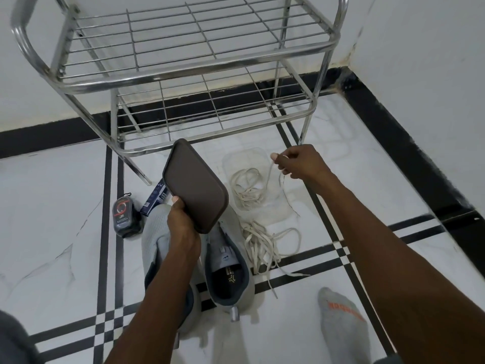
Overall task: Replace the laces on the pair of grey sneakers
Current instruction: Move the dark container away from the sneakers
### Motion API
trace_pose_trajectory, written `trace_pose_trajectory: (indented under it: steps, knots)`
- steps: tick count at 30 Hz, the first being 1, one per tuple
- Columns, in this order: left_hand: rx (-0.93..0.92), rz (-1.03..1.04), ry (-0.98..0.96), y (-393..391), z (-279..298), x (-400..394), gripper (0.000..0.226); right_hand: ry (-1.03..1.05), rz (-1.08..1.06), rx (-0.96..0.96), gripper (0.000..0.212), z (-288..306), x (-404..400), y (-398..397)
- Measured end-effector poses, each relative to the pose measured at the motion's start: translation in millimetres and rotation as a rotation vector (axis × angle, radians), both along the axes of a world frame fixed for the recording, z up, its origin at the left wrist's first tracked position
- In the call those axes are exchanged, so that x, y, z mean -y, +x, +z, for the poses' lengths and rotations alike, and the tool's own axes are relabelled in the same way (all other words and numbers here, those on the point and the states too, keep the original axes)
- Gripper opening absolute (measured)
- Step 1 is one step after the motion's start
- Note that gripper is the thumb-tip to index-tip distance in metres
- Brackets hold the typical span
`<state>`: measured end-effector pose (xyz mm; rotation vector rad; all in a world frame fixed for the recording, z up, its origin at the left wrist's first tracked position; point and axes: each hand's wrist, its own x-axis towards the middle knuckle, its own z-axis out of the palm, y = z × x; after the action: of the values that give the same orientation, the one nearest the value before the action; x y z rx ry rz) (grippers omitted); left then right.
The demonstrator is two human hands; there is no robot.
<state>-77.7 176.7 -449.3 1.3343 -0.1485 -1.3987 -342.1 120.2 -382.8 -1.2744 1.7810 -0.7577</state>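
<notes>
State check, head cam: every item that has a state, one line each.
clear container: open, lid off, on the floor, laces inside
brown lid: held tilted above the sneakers by the left hand
lace: pinched by the right hand, hanging into the container
loose laces: tangled on the floor
grey sneakers: unlaced, side by side
metal rack: upright, shelves bare

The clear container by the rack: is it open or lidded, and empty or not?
Open and not empty. The clear container has no lid on; the left hand holds the brown lid above the sneakers, and cream laces lie inside.
</notes>
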Motion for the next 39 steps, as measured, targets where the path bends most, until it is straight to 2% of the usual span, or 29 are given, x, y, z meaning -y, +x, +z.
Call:
trace_pose_trajectory:
  steps: [4,6,9,12,16,19,22,24,26,28,30,37,39]
  knots:
    - [0.112,-0.042,0.012,-10,0,-2,0.03,0.111,0.038,0.193,0.035,13,5,17]
    - [0.209,-0.065,0.011,-10,-1,-3,0.03,0.182,0.064,0.136,0.034,11,6,24]
    - [0.36,-0.119,-0.018,-11,1,-6,0.033,0.124,0.058,0.016,0.036,7,6,27]
    - [0.472,-0.189,-0.078,-20,4,-12,0.032,0.166,0.103,0.196,0.041,10,0,26]
    - [0.578,-0.307,-0.13,-35,5,-15,0.038,0.243,0.229,0.209,0.02,7,-8,28]
    - [0.58,-0.338,-0.16,-47,7,-9,0.041,0.188,0.164,0.039,0.019,0,-9,23]
    - [0.544,-0.331,-0.137,-56,7,-2,0.037,0.149,0.1,-0.083,0.04,-10,-9,17]
    - [0.547,-0.332,-0.129,-62,5,3,0.033,0.198,0.072,-0.057,0.047,-16,-12,14]
    - [0.557,-0.337,-0.133,-68,7,8,0.032,0.201,0.015,-0.018,0.042,-23,-13,9]
    - [0.549,-0.342,-0.134,-70,11,15,0.041,0.164,-0.055,0.014,0.037,-27,-13,5]
    - [0.561,-0.343,-0.121,-69,11,20,0.048,0.138,-0.068,-0.037,0.035,-32,-11,3]
    - [0.757,-0.358,-0.099,-68,12,30,0.037,0.171,-0.138,0.094,0.022,-34,-9,5]
    - [0.802,-0.37,-0.107,-66,12,33,0.038,0.172,-0.157,0.108,0.027,-34,-6,7]
